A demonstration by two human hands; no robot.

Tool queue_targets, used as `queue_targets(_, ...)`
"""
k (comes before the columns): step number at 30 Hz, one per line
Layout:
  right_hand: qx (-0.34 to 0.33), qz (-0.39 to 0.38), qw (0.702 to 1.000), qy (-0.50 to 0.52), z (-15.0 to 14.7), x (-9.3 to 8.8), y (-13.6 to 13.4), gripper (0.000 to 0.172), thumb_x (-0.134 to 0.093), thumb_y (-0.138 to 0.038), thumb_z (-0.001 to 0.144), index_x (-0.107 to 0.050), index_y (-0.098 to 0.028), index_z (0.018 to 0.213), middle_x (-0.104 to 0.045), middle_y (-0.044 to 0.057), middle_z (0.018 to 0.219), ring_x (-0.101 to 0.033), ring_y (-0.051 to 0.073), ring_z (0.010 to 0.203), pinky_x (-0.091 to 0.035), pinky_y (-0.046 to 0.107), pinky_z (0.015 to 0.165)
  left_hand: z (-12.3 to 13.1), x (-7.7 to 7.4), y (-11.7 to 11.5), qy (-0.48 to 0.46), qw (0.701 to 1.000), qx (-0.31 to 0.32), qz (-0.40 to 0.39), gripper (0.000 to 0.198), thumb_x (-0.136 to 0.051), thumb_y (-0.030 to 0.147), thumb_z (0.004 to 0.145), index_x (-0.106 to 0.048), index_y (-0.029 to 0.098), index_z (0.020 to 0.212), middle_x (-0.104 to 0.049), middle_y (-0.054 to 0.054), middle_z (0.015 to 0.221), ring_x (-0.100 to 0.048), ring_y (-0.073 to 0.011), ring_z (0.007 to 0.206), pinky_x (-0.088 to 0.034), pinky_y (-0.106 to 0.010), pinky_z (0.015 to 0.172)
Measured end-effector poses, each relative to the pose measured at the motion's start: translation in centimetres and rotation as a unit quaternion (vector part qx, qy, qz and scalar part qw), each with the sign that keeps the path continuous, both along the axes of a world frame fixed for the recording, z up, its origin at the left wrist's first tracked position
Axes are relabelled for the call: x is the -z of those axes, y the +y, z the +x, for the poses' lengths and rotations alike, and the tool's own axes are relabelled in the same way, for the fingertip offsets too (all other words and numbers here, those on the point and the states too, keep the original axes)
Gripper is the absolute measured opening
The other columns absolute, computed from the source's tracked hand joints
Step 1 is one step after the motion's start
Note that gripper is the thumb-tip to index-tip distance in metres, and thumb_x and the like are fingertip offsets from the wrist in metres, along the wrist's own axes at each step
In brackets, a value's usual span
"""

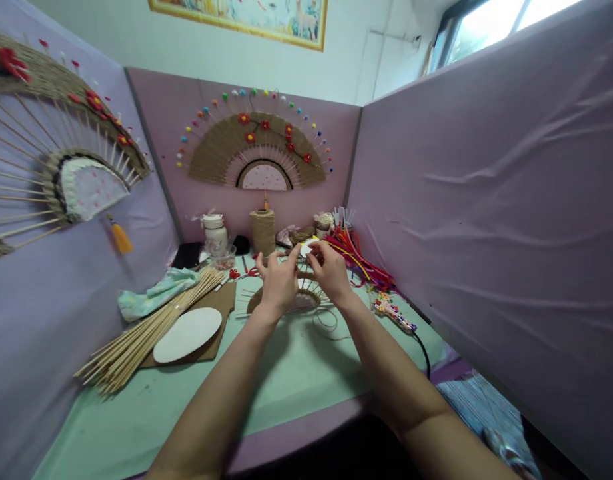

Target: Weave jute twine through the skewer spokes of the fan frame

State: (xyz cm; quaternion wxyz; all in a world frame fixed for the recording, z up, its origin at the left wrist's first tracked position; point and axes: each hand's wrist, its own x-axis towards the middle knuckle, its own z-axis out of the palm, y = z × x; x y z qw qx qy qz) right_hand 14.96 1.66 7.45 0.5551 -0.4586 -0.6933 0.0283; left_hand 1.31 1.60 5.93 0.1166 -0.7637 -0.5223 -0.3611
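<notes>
Both my hands are raised over the far middle of the green table. My right hand (329, 267) has its fingers pinched at a small white round piece (308, 249). My left hand (278, 277) is just left of that piece, its index fingertip close to the piece's edge; its fingers are bent, and what they hold, if anything, is too small to make out. Below and behind my hands lies a small fan shape (255, 301) of brown twine and thin sticks, partly covered by them. A loose strand of twine (326, 327) curls beside it.
On the left are wooden sticks (146, 333), a white oval (187, 335) on brown cardboard (226, 313) and a cloth (154, 297). A twine spool (263, 231) and white bottle (215, 235) stand behind. Pipe cleaners (359, 257) and a corded glue gun (395, 313) are right.
</notes>
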Motion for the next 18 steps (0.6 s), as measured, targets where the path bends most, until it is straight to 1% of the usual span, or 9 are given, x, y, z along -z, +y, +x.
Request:
queue_targets(4, 0.054, 0.013, 0.997, -0.046, 0.2, 0.2, 0.4, 0.017, -0.047, -0.02, 0.087, -0.06, -0.016, 0.098, -0.066, 0.01, 0.092, -0.06, 0.022, 0.084, -0.046, 0.033, 0.078, 0.0, 0.0, 0.0, -0.002, 1.0, -0.007, 0.002, 0.055, -0.052, 0.015, 0.084, -0.047, 0.027, 0.138, -0.066, -0.009, 0.104, -0.049, -0.0245, 0.114, -0.012, -0.055, 0.11)
queue_targets(8, 0.071, 0.025, 0.996, -0.04, 1.1, 1.5, -0.3, 0.017, -0.047, -0.019, 0.087, -0.06, -0.016, 0.097, -0.064, 0.012, 0.097, -0.059, 0.023, 0.09, -0.045, 0.034, 0.081, 0.1, -0.2, -0.1, -0.007, 1.0, -0.015, -0.004, 0.051, -0.052, 0.015, 0.084, -0.051, 0.028, 0.134, -0.066, -0.01, 0.105, -0.05, -0.0245, 0.114, -0.014, -0.054, 0.11)
queue_targets(13, 0.089, 0.007, 0.996, 0.006, 1.6, 3.5, -1.0, 0.011, -0.051, -0.023, 0.086, -0.059, -0.017, 0.09, -0.063, 0.01, 0.088, -0.058, 0.022, 0.083, -0.046, 0.034, 0.076, 0.1, -0.1, -0.1, -0.009, 1.0, -0.008, -0.012, 0.047, -0.051, 0.014, 0.084, -0.056, 0.028, 0.129, -0.069, -0.008, 0.1, -0.049, -0.0255, 0.115, -0.013, -0.055, 0.109)
queue_targets(15, 0.092, -0.008, 0.996, 0.022, 1.6, 4.0, -1.1, 0.012, -0.052, -0.024, 0.085, -0.06, -0.017, 0.091, -0.063, 0.009, 0.087, -0.058, 0.022, 0.08, -0.046, 0.034, 0.075, 0.1, 0.0, -0.1, -0.01, 1.0, -0.002, -0.015, 0.045, -0.051, 0.013, 0.084, -0.058, 0.028, 0.125, -0.07, -0.007, 0.097, -0.048, -0.0259, 0.116, -0.013, -0.055, 0.109)
queue_targets(18, 0.095, -0.017, 0.995, 0.029, 1.6, 4.6, -1.0, 0.014, -0.051, -0.023, 0.085, -0.061, -0.017, 0.092, -0.063, 0.008, 0.086, -0.058, 0.021, 0.079, -0.046, 0.034, 0.075, -0.1, 0.0, 0.1, -0.006, 1.0, 0.007, -0.019, 0.04, -0.05, 0.013, 0.084, -0.063, 0.028, 0.119, -0.07, -0.007, 0.101, -0.048, -0.0261, 0.117, -0.014, -0.056, 0.108)
